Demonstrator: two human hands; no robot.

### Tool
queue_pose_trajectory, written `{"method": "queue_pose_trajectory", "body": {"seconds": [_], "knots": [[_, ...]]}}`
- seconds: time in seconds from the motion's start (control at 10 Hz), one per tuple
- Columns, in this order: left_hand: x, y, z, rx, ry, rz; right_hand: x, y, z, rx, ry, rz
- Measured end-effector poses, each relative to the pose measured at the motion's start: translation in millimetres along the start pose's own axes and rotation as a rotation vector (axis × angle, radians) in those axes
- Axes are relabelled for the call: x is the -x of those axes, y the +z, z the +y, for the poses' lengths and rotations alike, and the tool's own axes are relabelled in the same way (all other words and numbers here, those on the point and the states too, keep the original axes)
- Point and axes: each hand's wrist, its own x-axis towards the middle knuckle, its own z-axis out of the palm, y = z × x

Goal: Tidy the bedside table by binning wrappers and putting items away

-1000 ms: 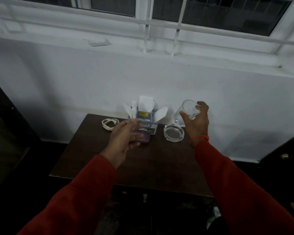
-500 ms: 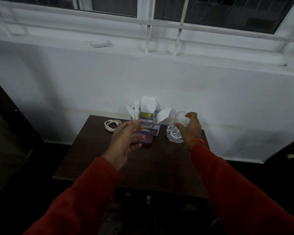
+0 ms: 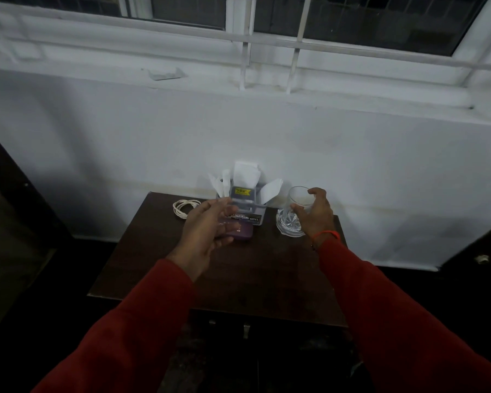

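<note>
A white wall (image 3: 153, 143) under a barred window (image 3: 267, 29) backs one dark wooden worktop (image 3: 238, 273). One open box (image 3: 245, 205) stands upright at its rear, one coiled cable (image 3: 183, 207) to its left. The right hand (image 3: 313, 215) grips one upright glass (image 3: 299, 198) on one glass dish (image 3: 288, 225). The left hand (image 3: 207, 231) hovers, its grip apart, over one purple case (image 3: 243, 233).

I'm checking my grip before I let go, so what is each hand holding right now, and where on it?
The right hand grips the clear glass around its side, just below the rim, standing on the glass coaster. The left hand is open, holding nothing.
</note>
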Motion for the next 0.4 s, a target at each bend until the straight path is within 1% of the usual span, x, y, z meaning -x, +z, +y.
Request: {"method": "queue_pose_trajectory", "body": {"seconds": [0.1,0.2,0.3,0.4], "knots": [[6,4,5,0.036,0.037,-0.005,11,-8,-7,0.077,-0.081,0.055],[15,11,10,0.077,0.127,-0.009,24,-20,-17,0.132,-0.148,0.077],[27,19,18,-0.007,0.309,0.018,41,-39,-35,0.133,-0.195,0.072],[45,24,21,-0.138,0.568,0.01,62,-54,-54,0.084,-0.323,0.104]]}}
